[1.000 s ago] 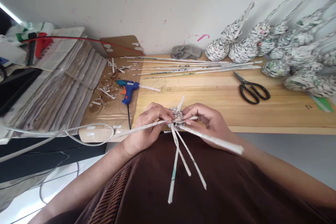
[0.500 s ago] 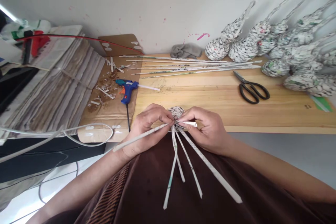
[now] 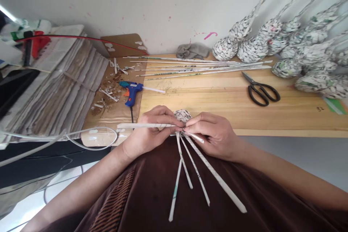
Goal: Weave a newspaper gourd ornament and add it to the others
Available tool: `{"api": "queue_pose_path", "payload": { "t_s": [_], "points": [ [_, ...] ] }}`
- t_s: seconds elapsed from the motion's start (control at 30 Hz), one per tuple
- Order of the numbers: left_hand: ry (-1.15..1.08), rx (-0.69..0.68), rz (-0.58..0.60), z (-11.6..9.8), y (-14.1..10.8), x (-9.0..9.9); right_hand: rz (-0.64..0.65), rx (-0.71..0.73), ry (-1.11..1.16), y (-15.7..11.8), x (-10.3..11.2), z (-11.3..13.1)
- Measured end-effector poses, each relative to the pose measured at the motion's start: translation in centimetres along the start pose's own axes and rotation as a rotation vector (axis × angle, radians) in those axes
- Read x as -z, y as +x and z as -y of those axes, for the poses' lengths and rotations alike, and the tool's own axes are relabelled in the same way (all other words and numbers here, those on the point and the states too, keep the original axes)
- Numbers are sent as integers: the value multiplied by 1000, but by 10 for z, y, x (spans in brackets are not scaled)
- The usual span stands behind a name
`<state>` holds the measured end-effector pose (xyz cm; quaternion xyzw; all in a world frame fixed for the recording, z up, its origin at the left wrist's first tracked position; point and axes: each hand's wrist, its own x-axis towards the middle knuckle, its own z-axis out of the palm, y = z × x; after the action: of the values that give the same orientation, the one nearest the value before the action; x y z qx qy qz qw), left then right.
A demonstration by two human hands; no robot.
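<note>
A small woven piece of rolled paper (image 3: 182, 115) is held between my two hands at the table's front edge, its far part showing above the fingers. My left hand (image 3: 154, 130) pinches a long white paper tube (image 3: 144, 125), which lies sideways across the hand and points left. Closed at the centre of the weave, my right hand (image 3: 210, 132) has its fingertips against the work, and a short tube end (image 3: 196, 137) sticks out by them. Several loose paper tubes (image 3: 216, 174) fan down from the weave over my brown clothing. The exact crossing is hidden by fingertips.
Long paper tubes (image 3: 201, 66) lie along the back of the wooden table. Black-handled scissors (image 3: 261, 90) are at right, before several woven gourd shapes (image 3: 252, 49). At left are a blue glue gun (image 3: 132, 92), paper scraps and a newspaper stack (image 3: 73, 69). A white cable (image 3: 89, 130) loops nearby.
The long tube at my left hand has swung up from a slant to nearly level. The short tube end by my right hand now tilts downward, and the right fingers have shifted over it.
</note>
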<state>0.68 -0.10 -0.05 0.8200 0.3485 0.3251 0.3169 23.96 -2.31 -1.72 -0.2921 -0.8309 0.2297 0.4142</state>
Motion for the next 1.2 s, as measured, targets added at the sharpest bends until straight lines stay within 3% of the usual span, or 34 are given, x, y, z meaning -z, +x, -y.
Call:
{"api": "queue_pose_path", "payload": {
  "t_s": [0.17,0.33,0.57,0.67,0.83,1.03,1.2],
  "points": [
    [-32,-10,-30,5,7,-5,25,-71,-5,1,2,-2],
    [-89,54,-120,7,13,-10,-91,-185,-70,5,5,-3],
    [-315,208,-73,3,21,-18,-171,-2,-134,10,19,-2],
    [-358,256,-76,3,24,-19,-94,31,-125,12,22,0],
    [-348,240,-90,3,23,-20,64,114,-144,14,17,7],
    [-329,252,-136,2,20,-22,5,76,-260,18,10,16],
    [-326,248,-144,2,21,-21,54,187,-220,16,8,12]
  ]
}}
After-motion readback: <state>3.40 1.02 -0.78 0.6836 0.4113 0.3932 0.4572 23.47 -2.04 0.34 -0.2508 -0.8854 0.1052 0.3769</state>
